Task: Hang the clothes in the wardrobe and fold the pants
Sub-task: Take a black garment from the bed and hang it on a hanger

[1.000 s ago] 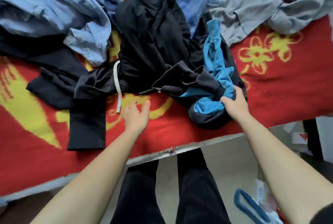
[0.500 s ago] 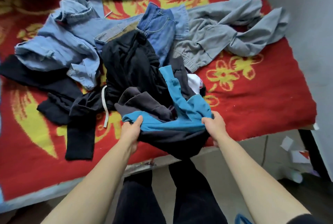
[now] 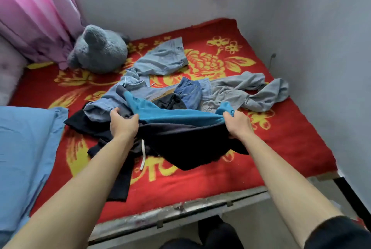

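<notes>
I hold a dark navy garment with a teal lining stretched between both hands above the bed. My left hand grips its left edge, my right hand grips its right edge. Under and behind it lies a pile: a black garment with a white drawstring, light blue denim pieces, darker blue jeans and a grey garment.
The bed carries a red blanket with yellow flowers. A blue pillow lies at the left, a grey plush toy by the pink curtain. White walls close the back and right; the bed's front edge is near me.
My hands lifted the navy and teal garment off the pile and pulled it wide apart. The view tilted up, showing the wall, curtain and plush toy.
</notes>
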Action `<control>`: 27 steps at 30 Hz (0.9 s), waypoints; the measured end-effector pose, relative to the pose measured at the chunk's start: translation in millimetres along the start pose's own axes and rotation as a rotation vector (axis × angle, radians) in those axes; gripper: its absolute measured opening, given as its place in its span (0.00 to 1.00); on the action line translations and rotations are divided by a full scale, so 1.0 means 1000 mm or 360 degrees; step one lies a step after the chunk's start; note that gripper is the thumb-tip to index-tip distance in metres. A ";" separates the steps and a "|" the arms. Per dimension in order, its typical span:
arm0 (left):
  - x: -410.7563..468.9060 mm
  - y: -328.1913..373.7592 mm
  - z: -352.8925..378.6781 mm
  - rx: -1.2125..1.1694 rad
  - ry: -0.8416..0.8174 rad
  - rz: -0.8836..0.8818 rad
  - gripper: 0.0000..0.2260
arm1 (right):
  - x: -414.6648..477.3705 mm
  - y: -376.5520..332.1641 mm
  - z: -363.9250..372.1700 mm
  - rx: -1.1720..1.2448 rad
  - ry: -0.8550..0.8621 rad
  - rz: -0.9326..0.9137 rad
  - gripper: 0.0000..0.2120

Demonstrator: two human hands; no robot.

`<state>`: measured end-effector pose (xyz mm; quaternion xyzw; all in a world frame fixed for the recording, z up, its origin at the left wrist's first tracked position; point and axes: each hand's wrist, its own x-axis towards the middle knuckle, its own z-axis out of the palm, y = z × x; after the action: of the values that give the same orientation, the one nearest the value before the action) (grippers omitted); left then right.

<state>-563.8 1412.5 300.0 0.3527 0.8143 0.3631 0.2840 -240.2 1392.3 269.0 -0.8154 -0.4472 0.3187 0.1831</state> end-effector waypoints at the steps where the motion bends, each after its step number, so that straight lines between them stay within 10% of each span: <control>1: -0.006 -0.001 -0.017 0.0014 0.0001 0.0024 0.28 | -0.016 -0.003 -0.003 -0.0041 0.0032 -0.0049 0.21; 16: -0.056 -0.047 -0.119 -0.0414 0.0042 -0.0160 0.25 | -0.154 -0.073 -0.071 0.0351 0.0397 -0.0615 0.17; 24: -0.057 -0.032 -0.098 -0.0020 0.0044 0.0075 0.28 | -0.126 -0.015 -0.040 0.0367 -0.0061 -0.0131 0.23; 27: -0.058 -0.030 -0.079 0.0022 0.0072 0.0107 0.29 | -0.106 0.003 -0.034 0.0735 -0.0021 -0.0134 0.08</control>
<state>-597.5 1321.9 334.1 0.3734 0.8108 0.3746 0.2507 -257.1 1300.9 330.0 -0.7304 -0.3971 0.4101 0.3749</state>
